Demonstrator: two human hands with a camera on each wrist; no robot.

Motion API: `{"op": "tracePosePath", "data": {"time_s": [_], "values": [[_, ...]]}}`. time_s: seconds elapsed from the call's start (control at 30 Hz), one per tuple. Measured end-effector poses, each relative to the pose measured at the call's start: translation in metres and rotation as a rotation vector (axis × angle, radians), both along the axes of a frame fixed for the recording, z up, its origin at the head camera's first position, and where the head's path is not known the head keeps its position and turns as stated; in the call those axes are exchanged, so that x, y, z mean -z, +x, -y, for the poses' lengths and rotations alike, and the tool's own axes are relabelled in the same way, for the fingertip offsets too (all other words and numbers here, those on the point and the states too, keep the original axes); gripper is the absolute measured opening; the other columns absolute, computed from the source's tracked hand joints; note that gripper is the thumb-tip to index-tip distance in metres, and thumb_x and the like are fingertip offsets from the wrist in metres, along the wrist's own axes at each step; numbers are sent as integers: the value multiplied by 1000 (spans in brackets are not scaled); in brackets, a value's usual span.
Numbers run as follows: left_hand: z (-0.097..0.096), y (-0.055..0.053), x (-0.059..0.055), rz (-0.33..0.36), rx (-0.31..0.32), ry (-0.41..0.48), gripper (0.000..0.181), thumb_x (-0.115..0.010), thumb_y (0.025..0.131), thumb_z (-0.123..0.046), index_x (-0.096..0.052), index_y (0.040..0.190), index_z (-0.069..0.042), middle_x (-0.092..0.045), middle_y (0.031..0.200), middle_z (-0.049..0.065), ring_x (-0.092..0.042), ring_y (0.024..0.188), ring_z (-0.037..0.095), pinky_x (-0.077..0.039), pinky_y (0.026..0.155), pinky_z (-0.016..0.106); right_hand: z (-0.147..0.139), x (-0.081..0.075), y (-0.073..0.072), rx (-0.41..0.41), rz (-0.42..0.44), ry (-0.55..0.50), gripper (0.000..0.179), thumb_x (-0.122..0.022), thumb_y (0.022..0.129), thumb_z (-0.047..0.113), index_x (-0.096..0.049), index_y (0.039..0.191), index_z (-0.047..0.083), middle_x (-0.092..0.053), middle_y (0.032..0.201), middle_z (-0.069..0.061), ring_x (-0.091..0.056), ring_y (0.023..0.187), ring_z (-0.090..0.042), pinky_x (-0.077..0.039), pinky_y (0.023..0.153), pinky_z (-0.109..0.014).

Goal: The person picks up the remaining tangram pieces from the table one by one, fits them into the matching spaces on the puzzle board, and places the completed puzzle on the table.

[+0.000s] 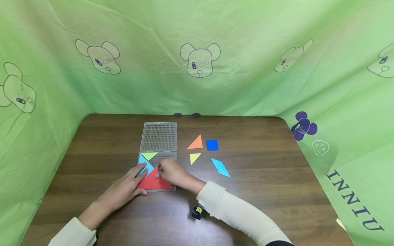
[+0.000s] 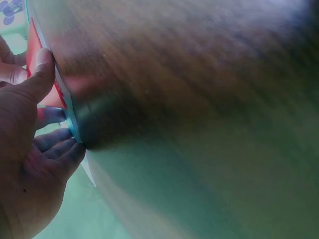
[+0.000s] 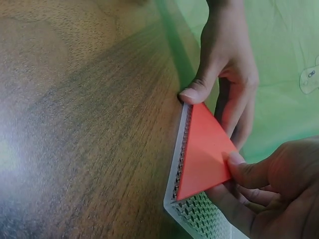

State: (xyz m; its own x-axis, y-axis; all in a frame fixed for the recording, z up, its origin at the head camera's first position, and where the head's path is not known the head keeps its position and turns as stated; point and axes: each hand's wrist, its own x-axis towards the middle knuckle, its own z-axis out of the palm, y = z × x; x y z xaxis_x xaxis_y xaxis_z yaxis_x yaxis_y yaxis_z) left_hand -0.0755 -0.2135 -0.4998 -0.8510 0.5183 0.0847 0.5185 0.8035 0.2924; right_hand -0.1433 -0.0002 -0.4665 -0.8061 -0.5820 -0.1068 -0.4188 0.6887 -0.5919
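A large red triangle (image 1: pixel 154 183) lies in the near part of a clear perforated plastic box (image 1: pixel 167 155). My right hand (image 1: pixel 172 171) pinches its upper edge between thumb and fingers; the right wrist view shows this grip on the red triangle (image 3: pixel 203 154) closely. Left of it, a light blue triangle (image 1: pixel 143 160) sits in the same tray, with a green triangle (image 1: pixel 149 155) at the top corner. My left hand (image 1: pixel 121 187) rests fingers on the blue triangle, its thumb at the box's near edge. Fingers partly cover the blue piece.
The box's open lid (image 1: pixel 159 135) lies flat behind the tray. To the right on the wooden table (image 1: pixel 261 184) are an orange triangle (image 1: pixel 197 142), a dark blue square (image 1: pixel 212 145), a yellow triangle (image 1: pixel 194 158) and a blue parallelogram (image 1: pixel 220 167). Green cloth (image 1: pixel 240 92) surrounds the table.
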Motion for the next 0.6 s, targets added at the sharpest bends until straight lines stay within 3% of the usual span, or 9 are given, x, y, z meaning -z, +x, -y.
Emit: {"op": "tracePosePath", "data": {"time_s": [0.2, 0.43, 0.6], "values": [[-1, 0, -3, 57, -14, -13, 81, -79, 87, -42, -50, 149, 0, -38, 163, 20, -44, 145, 41, -56, 104, 49, -1, 4, -3, 8, 11, -33, 10, -73, 88, -2, -70, 85, 7, -76, 78, 2, -62, 70, 0, -41, 55, -9], [0, 0, -4, 32, -3, -9, 80, -79, 87, -41, -51, 148, 1, -38, 163, 20, -44, 145, 41, -55, 104, 50, -1, 4, 0, 20, 61, -67, 12, -70, 89, -6, -69, 88, 5, -77, 80, 2, -67, 70, 3, -41, 51, -10], [-1, 0, -4, 41, -5, -19, 81, -79, 87, -42, -51, 149, 1, -38, 163, 20, -44, 145, 41, -56, 103, 49, -1, 6, 2, 6, 26, -27, 12, -75, 89, 0, -67, 86, 8, -75, 78, 4, -61, 68, 2, -40, 52, -10]]}}
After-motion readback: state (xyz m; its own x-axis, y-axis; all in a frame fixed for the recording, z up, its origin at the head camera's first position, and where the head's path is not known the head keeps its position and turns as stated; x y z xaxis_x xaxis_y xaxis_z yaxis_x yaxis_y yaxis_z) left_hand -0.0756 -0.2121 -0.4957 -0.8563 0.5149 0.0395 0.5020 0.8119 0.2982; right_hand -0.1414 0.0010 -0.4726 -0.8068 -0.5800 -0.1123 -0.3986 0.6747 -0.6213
